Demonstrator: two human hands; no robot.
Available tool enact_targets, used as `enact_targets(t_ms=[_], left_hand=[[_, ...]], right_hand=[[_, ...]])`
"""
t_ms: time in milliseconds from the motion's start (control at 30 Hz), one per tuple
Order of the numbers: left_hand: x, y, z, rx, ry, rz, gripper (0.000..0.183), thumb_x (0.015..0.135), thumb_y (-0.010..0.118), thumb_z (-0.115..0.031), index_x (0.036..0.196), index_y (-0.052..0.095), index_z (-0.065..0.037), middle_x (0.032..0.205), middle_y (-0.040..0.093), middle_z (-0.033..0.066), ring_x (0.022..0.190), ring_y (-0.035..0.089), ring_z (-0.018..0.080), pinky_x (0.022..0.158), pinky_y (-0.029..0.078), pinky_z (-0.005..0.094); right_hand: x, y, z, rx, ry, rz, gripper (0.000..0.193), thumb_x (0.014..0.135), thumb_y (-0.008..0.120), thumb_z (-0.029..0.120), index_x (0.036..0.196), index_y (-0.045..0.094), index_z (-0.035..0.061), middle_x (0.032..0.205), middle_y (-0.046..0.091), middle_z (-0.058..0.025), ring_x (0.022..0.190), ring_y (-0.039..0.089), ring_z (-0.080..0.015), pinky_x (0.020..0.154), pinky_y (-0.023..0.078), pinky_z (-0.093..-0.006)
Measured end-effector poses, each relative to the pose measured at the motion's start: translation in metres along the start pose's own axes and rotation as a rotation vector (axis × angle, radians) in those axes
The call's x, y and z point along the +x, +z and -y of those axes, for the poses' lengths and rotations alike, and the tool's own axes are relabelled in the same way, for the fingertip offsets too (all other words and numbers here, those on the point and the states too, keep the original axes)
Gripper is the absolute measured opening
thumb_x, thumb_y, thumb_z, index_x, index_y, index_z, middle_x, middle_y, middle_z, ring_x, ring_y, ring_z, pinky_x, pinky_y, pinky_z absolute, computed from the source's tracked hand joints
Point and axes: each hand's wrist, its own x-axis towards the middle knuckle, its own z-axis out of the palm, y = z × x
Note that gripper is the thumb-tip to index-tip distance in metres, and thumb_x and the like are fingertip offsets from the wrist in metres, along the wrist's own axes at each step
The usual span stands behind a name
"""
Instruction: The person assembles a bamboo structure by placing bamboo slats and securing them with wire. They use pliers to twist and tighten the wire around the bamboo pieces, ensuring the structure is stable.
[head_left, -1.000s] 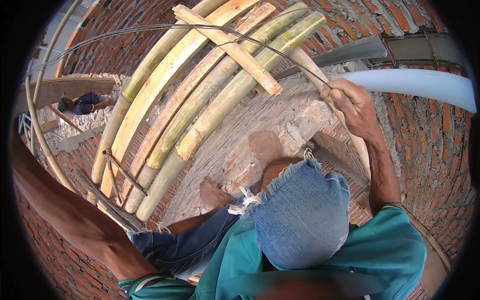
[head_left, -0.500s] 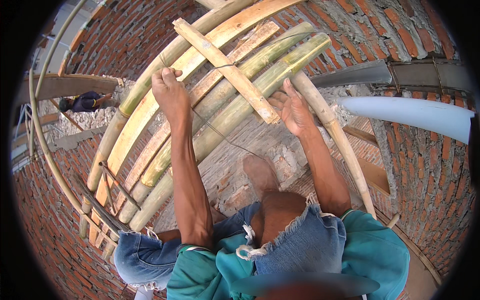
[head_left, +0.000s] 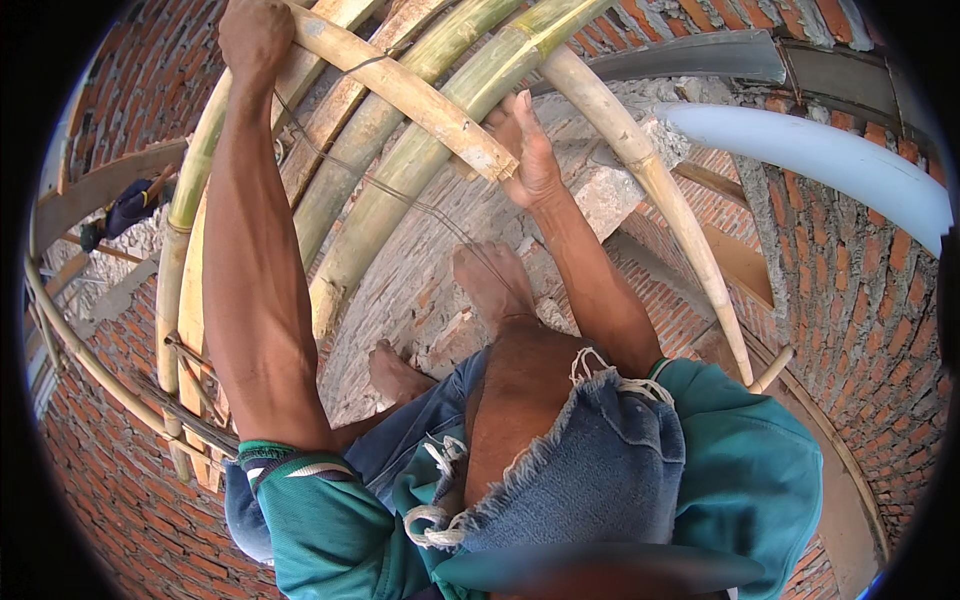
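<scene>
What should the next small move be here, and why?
Probably the left hand should draw the wire up: it seems to run from that closed hand and trails across the bamboo poles toward one foot, while the right hand looks open by the lower end of the wooden crosspiece.

The head camera (a fisheye) looks down.

The bare left hand point(head_left: 257, 42) makes a fist far left, its forearm point(head_left: 262, 260) stretched straight; the bare right hand point(head_left: 528, 158), farther right and nearer, is open, thumb point(head_left: 524, 103) extended.
</scene>
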Motion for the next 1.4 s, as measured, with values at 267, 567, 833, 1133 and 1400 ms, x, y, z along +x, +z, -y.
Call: enact_targets(t_ms=[267,567,833,1133,1400], left_hand=[[-0.012,-0.004,-0.012,0.078,0.058,-0.019,0.019,0.103,0.042,-0.019,0.104,0.052,-0.004,0.098,0.063,0.0275,0.094,0.062,0.0497,0.08,0.044,0.0593],[-0.012,-0.008,-0.015,0.073,-0.035,0.03,0.027,0.107,0.037,-0.025,0.103,0.051,-0.003,0.101,0.063,0.0287,0.097,0.06,0.0514,0.083,0.045,0.0591],[-0.01,0.008,0.005,0.067,0.083,-0.081,0.034,0.11,0.035,-0.03,0.104,0.053,-0.002,0.102,0.063,0.0298,0.099,0.06,0.0516,0.085,0.044,0.0596],[-0.01,0.002,0.0,0.013,-0.067,0.005,0.038,0.111,0.035,-0.035,0.105,0.053,-0.002,0.101,0.063,0.0298,0.098,0.058,0.052,0.085,0.043,0.0594],[-0.008,-0.012,0.008,-0.174,-0.015,0.061,0.036,0.111,0.04,-0.035,0.123,0.058,-0.005,0.114,0.068,0.0268,0.104,0.066,0.0418,0.092,0.048,0.0533]], right_hand=[[0.009,-0.006,-0.025,0.301,-0.016,0.105,0.09,0.097,0.06,0.062,0.162,0.024,0.0096,0.155,0.045,-0.0127,0.142,0.047,-0.0308,0.113,0.046,-0.0472],[0.023,-0.016,-0.037,0.466,-0.054,0.153,0.089,0.091,0.071,0.059,0.156,0.033,0.0107,0.145,0.053,-0.0124,0.136,0.053,-0.0301,0.11,0.051,-0.0511],[0.027,-0.025,-0.028,0.508,-0.058,0.119,0.075,0.091,0.072,0.057,0.142,0.05,0.0057,0.124,0.065,-0.0131,0.115,0.066,-0.0293,0.101,0.058,-0.0497],[0.021,-0.019,-0.024,0.346,-0.065,0.009,0.085,0.089,0.068,0.064,0.144,0.046,0.0028,0.133,0.062,-0.0173,0.123,0.063,-0.0309,0.106,0.055,-0.0522],[0.015,-0.03,0.009,0.044,-0.163,-0.253,0.078,0.099,0.061,0.059,0.146,0.042,-0.0001,0.139,0.056,-0.0208,0.132,0.054,-0.0324,0.109,0.049,-0.0502]])
